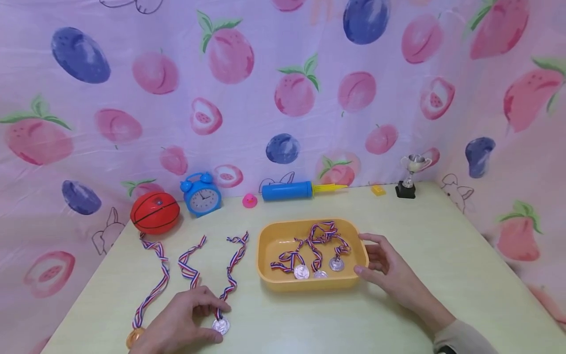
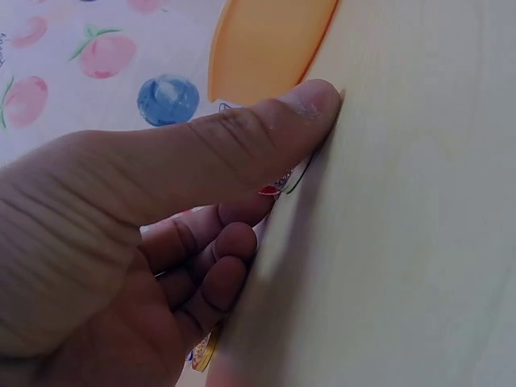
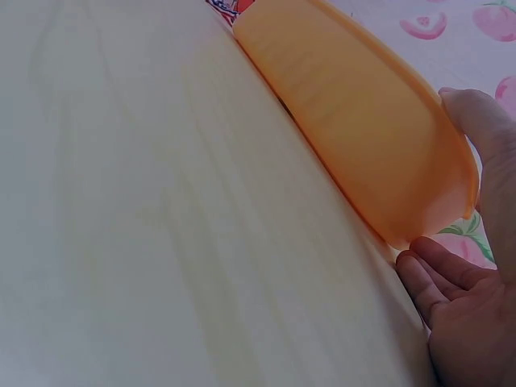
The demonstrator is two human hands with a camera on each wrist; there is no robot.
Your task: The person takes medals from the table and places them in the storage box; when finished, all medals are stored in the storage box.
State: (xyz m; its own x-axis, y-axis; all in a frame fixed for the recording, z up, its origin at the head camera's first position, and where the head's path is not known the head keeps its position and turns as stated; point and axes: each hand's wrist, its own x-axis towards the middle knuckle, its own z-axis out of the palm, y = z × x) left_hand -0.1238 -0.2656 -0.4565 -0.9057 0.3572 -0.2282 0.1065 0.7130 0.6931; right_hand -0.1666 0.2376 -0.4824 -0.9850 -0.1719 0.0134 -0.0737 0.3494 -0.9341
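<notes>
In the head view, my left hand is over a silver medal on a red, white and blue ribbon. The thumb is beside the medal and the fingertips are by its ribbon; a firm pinch does not show. In the left wrist view, the thumb hides most of the medal. My right hand touches the right end of a yellow-orange tray, thumb at the rim. Several silver medals with striped ribbons lie inside it. A gold medal is partly behind the left hand.
Along the back stand a toy basketball, a blue alarm clock, a pink duck, a blue pump, a small yellow block and a trophy cup. Another striped ribbon runs under the left hand.
</notes>
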